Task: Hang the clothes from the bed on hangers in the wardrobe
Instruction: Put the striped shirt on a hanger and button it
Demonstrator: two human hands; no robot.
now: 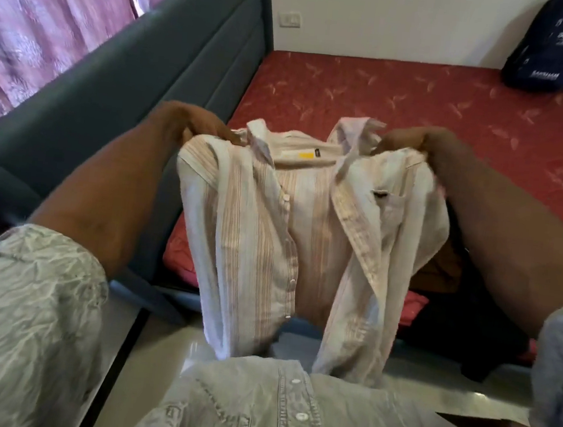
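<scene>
Nearest: wearer's grey-green button shirt w/ rolled sleeves. Both arms reach fwd, holding up a cream striped shirt over the bed's near edge. Left hand pinches one shoulder, right hand pinches the other; shirt hangs open, collar up, yellow label showing. Behind it, dark clothes on the red mattress. Grey headboard at left, pink curtain beyond. Far right corner: navy backpack against the wall.

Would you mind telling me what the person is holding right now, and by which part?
Both hands hold the striped shirt up by its shoulders: the left hand grips one shoulder, the right hand the other.
</scene>
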